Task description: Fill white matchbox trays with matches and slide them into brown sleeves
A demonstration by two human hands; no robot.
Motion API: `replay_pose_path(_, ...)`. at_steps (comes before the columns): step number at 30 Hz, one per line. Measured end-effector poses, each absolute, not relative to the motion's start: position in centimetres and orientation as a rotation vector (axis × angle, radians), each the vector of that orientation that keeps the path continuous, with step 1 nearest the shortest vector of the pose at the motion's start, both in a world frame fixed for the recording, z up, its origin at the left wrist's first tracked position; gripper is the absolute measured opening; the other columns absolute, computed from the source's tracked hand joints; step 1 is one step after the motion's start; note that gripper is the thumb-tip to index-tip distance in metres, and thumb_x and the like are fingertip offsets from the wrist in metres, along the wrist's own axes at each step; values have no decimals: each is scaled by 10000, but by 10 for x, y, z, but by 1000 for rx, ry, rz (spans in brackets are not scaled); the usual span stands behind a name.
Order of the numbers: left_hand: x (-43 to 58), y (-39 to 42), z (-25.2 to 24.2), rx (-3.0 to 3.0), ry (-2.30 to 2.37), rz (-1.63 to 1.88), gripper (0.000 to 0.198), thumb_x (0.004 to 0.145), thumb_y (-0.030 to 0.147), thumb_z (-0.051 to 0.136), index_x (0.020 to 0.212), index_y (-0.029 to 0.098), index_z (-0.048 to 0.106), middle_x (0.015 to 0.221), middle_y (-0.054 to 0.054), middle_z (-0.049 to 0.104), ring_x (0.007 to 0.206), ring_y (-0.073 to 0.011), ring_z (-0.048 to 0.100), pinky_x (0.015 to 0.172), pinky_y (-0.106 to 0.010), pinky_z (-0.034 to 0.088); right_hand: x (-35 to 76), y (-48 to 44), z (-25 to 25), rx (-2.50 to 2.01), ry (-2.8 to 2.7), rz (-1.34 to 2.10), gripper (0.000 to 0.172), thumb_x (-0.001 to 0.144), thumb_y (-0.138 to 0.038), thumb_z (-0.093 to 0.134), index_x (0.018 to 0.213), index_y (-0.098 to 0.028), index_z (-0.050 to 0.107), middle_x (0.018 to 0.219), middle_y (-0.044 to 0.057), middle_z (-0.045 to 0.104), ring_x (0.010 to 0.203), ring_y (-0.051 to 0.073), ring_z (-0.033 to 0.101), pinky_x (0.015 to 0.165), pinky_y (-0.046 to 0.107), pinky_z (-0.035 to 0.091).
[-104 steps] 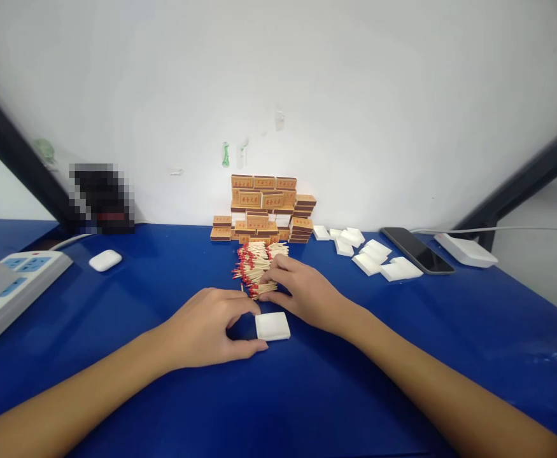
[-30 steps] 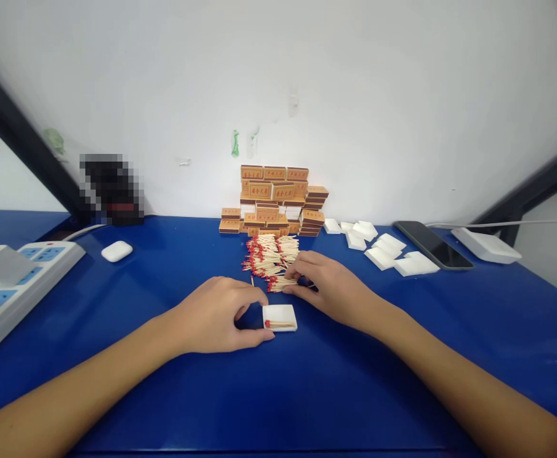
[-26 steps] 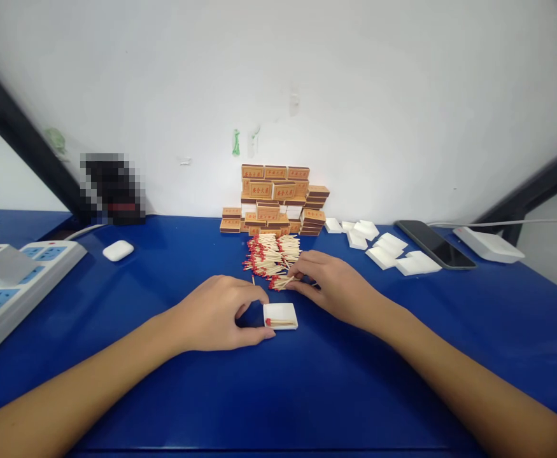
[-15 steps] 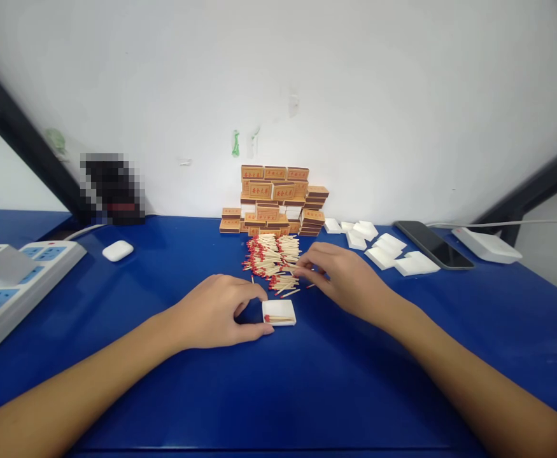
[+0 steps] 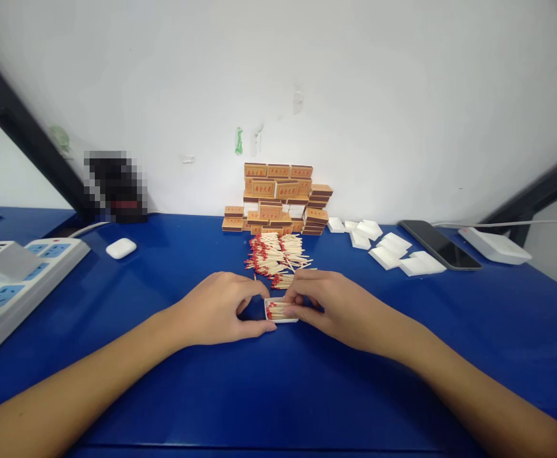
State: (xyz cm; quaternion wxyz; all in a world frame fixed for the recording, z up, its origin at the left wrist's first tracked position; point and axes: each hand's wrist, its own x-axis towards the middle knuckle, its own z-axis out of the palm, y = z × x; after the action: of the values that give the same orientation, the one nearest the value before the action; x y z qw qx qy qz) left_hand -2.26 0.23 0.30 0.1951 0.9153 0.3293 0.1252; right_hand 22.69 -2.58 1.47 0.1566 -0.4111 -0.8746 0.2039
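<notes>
A small white matchbox tray (image 5: pixel 285 320) lies on the blue table in front of me. My left hand (image 5: pixel 221 308) grips its left end between thumb and forefinger. Over the tray's right side, my right hand (image 5: pixel 338 305) pinches several matches (image 5: pixel 275 311), red heads pointing left, down inside the tray. Its fingertips partly cover the tray's right end. Just behind the tray, a loose pile of red-headed matches (image 5: pixel 271 254) is spread on the table, its near right part hidden by my right hand.
Orange matchboxes (image 5: pixel 278 189) are stacked against the wall behind the pile. White empty trays (image 5: pixel 386 251) and a dark phone (image 5: pixel 438 245) lie at right, near a white box (image 5: pixel 495 245). At left are a white earbud case (image 5: pixel 121 248) and a power strip (image 5: pixel 44 273).
My right hand has moved from the match pile toward me and down to the tray, bringing several matches into it. The left hand stays at the tray's left end.
</notes>
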Motion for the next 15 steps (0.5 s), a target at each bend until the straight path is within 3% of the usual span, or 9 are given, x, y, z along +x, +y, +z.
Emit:
replay_pose_path(4, -22, 2, 2, 2565, 915, 362, 277, 894, 479, 736, 1008, 227, 729, 648, 69, 562, 567, -101, 518, 571, -251, 341, 228, -27, 14, -1194, -2547, 528, 93, 1012, -228, 646, 972, -202, 726, 997, 42, 688, 867, 174, 625, 757, 303, 446)
replay_pose_path(15, -23, 3, 2, 2578, 924, 351, 305, 893, 496, 732, 1015, 215, 737, 635, 63, 555, 565, -109, 512, 566, -260, 328, 227, -28, 15, -1185, -2508, 554, 89, 1004, -203, 646, 975, -210, 730, 973, 27, 697, 860, 165, 634, 763, 303, 455)
